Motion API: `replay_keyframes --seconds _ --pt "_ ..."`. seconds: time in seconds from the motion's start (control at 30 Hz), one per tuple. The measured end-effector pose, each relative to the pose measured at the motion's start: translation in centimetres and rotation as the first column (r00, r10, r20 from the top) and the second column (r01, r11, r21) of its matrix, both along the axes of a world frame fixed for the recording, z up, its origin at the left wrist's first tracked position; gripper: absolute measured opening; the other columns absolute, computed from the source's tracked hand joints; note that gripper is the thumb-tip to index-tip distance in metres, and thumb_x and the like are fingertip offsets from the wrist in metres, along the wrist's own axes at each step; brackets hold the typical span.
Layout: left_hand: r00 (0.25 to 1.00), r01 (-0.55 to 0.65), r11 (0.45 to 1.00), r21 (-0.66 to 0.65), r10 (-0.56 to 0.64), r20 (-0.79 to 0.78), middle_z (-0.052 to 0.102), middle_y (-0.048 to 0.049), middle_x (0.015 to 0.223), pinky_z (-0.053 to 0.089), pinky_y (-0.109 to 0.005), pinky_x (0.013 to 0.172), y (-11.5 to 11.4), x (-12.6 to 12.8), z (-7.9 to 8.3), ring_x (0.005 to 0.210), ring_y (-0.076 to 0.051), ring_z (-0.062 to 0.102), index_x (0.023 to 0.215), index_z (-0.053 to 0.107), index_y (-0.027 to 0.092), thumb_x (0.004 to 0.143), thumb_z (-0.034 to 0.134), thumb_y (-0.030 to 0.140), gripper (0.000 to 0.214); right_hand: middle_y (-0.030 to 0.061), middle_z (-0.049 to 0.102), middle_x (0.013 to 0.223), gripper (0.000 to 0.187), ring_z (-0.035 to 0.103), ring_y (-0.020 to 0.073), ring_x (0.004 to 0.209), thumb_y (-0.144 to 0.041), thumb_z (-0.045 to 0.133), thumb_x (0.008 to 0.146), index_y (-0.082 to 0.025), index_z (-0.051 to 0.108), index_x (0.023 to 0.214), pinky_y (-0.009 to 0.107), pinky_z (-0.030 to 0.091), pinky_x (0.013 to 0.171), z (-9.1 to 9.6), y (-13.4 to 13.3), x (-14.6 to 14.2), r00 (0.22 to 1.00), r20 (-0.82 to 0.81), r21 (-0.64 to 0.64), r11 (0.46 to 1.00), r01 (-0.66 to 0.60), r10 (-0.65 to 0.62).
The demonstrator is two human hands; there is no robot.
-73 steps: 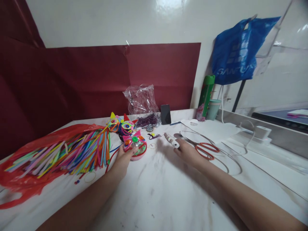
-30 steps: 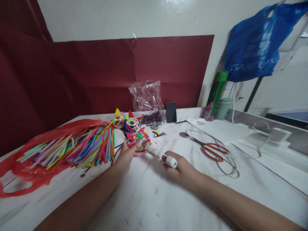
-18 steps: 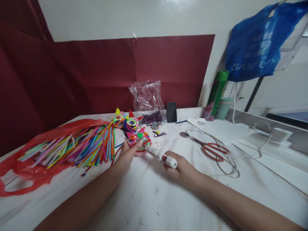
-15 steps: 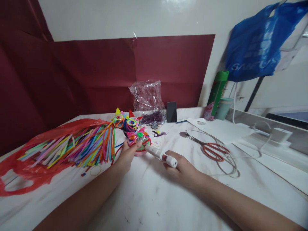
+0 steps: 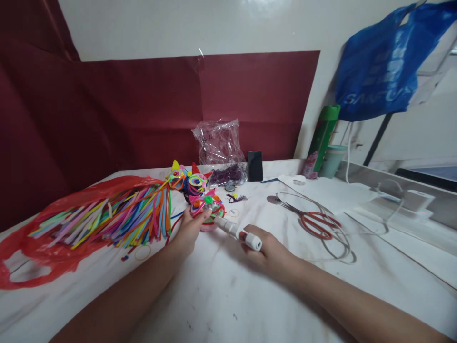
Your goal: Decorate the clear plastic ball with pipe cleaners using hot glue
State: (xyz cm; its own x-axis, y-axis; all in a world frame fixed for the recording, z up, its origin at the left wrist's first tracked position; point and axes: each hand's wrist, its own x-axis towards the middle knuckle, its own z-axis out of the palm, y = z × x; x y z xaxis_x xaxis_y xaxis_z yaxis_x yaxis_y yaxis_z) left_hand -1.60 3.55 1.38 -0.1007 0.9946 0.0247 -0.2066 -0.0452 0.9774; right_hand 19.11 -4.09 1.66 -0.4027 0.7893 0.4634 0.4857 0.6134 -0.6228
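My left hand (image 5: 189,227) is closed on the near left edge of a pink pipe-cleaner animal head (image 5: 216,199) with an orange eye and a green eye. In my right hand (image 5: 267,247) is a white glue gun (image 5: 230,228), its nozzle pointing away from me at the green lower part of the head. Whether the nozzle touches is too small to tell. Just behind stand two more colourful heads, one with blue and red parts (image 5: 197,183) and one with yellow ears (image 5: 176,176). My right fingers are partly hidden behind the glue gun.
Many coloured pipe cleaners (image 5: 124,219) lie on a red plastic bag (image 5: 46,257) at left. Red-handled scissors (image 5: 319,225) and a looping white cable (image 5: 348,247) are at right. A phone (image 5: 254,166) leans at the back beside a clear plastic bag (image 5: 219,143).
The glue gun has shifted very slightly left and down, its rear end a little lower. My left hand and the pink head stay almost still.
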Motion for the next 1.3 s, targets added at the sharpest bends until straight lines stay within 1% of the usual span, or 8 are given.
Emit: replay_keyframes --seconds 0.07,0.2,0.4,0.5,0.6,0.8,1.07,1.3 --pt "1.0 -0.001 1.0 0.006 0.001 0.007 0.071 -0.0082 0.104 0.056 -0.034 0.075 0.01 0.03 -0.02 0.092 -0.023 0.07 0.107 0.05 0.021 0.065 0.081 0.032 0.054 -0.0008 0.049 0.068 0.012 0.046 0.0132 0.06 -0.01 0.046 0.072 -0.021 0.044 0.071 0.024 0.038 0.057 -0.1 -0.03 -0.05 1.0 -0.007 -0.005 1.0 0.014 -0.014" --pt "1.0 -0.005 1.0 0.012 0.005 0.009 0.071 -0.0072 0.102 0.055 -0.035 0.081 0.08 -0.02 -0.03 0.091 -0.022 0.07 0.109 0.05 0.021 0.064 0.081 0.031 0.056 -0.0013 0.049 0.067 0.012 0.046 0.0131 0.06 -0.009 0.046 0.073 -0.021 0.044 0.072 0.024 0.038 0.058 -0.21 -0.08 -0.09 1.0 -0.011 -0.01 1.0 0.025 -0.025" --pt "1.0 -0.002 1.0 0.019 0.003 -0.012 0.071 -0.0058 0.103 0.052 -0.037 0.089 0.36 -0.28 -0.49 0.094 -0.021 0.069 0.106 0.051 0.022 0.066 0.08 0.034 0.051 -0.0018 0.047 0.066 0.013 0.045 0.0132 0.06 -0.009 0.046 0.073 -0.021 0.043 0.071 0.024 0.038 0.057 -0.04 -0.04 0.0 0.998 -0.013 -0.027 0.998 0.062 -0.062" --pt "1.0 0.012 1.0 0.022 -0.012 0.002 0.071 -0.0067 0.103 0.052 -0.04 0.09 0.46 -0.36 -0.69 0.094 -0.022 0.069 0.106 0.05 0.022 0.066 0.081 0.036 0.052 -0.0017 0.048 0.067 0.013 0.045 0.0131 0.06 -0.008 0.046 0.072 -0.021 0.044 0.071 0.024 0.039 0.057 0.08 -0.06 0.09 0.999 -0.015 -0.041 0.998 0.05 -0.051" --pt "1.0 0.002 1.0 0.031 -0.002 -0.009 0.071 -0.0069 0.103 0.05 -0.041 0.093 0.36 -0.35 -0.54 0.097 -0.023 0.069 0.104 0.051 0.021 0.065 0.081 0.035 0.051 -0.0012 0.05 0.068 0.013 0.046 0.0135 0.061 -0.009 0.047 0.071 -0.021 0.045 0.072 0.024 0.039 0.058 0.15 -0.12 0.11 0.999 -0.021 -0.046 0.998 0.041 -0.042" --pt "1.0 0.015 0.999 0.028 -0.014 -0.004 0.071 -0.0068 0.1 0.053 -0.041 0.088 -0.06 -0.19 0.02 0.096 -0.025 0.069 0.101 0.051 0.02 0.063 0.082 0.035 0.051 -0.0009 0.05 0.068 0.012 0.046 0.0139 0.061 -0.009 0.046 0.071 -0.021 0.045 0.072 0.025 0.039 0.059 0.12 -0.13 -0.01 0.999 -0.015 -0.043 0.998 0.036 -0.037" --pt "1.0 0.01 1.0 0.021 -0.01 -0.004 0.07 -0.0081 0.105 0.055 -0.038 0.083 0.07 -0.11 -0.11 0.097 -0.024 0.068 0.103 0.051 0.02 0.063 0.082 0.034 0.052 -0.0015 0.05 0.068 0.013 0.046 0.0129 0.061 -0.008 0.047 0.072 -0.021 0.046 0.071 0.024 0.039 0.058 0.02 -0.27 -0.22 0.999 -0.029 -0.024 1.0 0.018 -0.018" --pt "1.0 0.011 1.0 0.022 -0.011 -0.008 0.072 -0.0072 0.102 0.051 -0.04 0.091 0.29 -0.29 -0.4 0.099 -0.024 0.068 0.103 0.051 0.021 0.066 0.08 0.034 0.049 -0.0015 0.05 0.068 0.011 0.046 0.0133 0.061 -0.01 0.046 0.073 -0.021 0.046 0.071 0.024 0.039 0.059 -0.23 -0.08 -0.06 0.998 -0.034 -0.007 0.999 0.045 -0.045"
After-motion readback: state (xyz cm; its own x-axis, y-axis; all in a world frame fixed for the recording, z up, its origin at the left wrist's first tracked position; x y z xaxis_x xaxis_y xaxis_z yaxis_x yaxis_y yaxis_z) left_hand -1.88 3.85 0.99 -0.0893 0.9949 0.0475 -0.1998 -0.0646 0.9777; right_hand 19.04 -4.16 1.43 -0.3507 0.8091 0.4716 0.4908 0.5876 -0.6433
